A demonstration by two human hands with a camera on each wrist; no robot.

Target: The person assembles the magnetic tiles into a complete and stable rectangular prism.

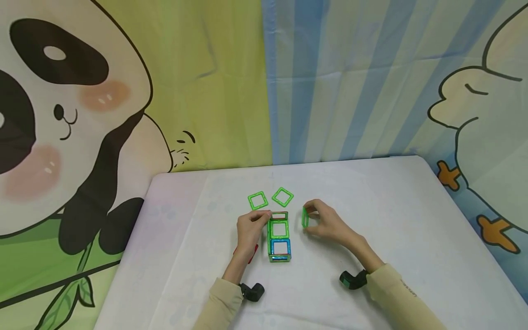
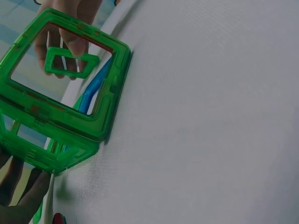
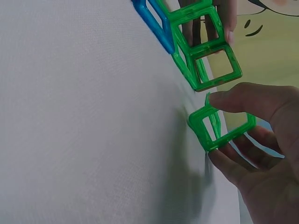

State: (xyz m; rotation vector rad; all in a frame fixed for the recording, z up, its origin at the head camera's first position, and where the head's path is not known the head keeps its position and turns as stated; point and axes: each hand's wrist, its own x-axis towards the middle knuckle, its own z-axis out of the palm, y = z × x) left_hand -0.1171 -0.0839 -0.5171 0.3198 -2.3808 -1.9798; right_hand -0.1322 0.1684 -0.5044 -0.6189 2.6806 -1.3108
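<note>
A low block of magnetic tiles, mostly green squares (image 1: pixel 269 234) with a blue square (image 1: pixel 280 240) at its near end, stands on the table in the head view. My left hand (image 1: pixel 250 229) grips its far left corner with thumb and fingertips. Just right of the block, my right hand (image 1: pixel 327 223) pinches a loose green square tile (image 1: pixel 305 217), held upright on edge. In the right wrist view, thumb and fingers clasp opposite edges of that tile (image 3: pixel 231 134), close beside the block's green end (image 3: pixel 218 84).
Two green square tiles, one on the left (image 1: pixel 250 203) and one on the right (image 1: pixel 277 192), lie flat beyond the block. A red piece (image 1: pixel 253 253) shows partly behind the left wrist. The white table (image 1: pixel 412 206) meets a cartoon-printed curtain (image 1: pixel 231 114) at its back edge.
</note>
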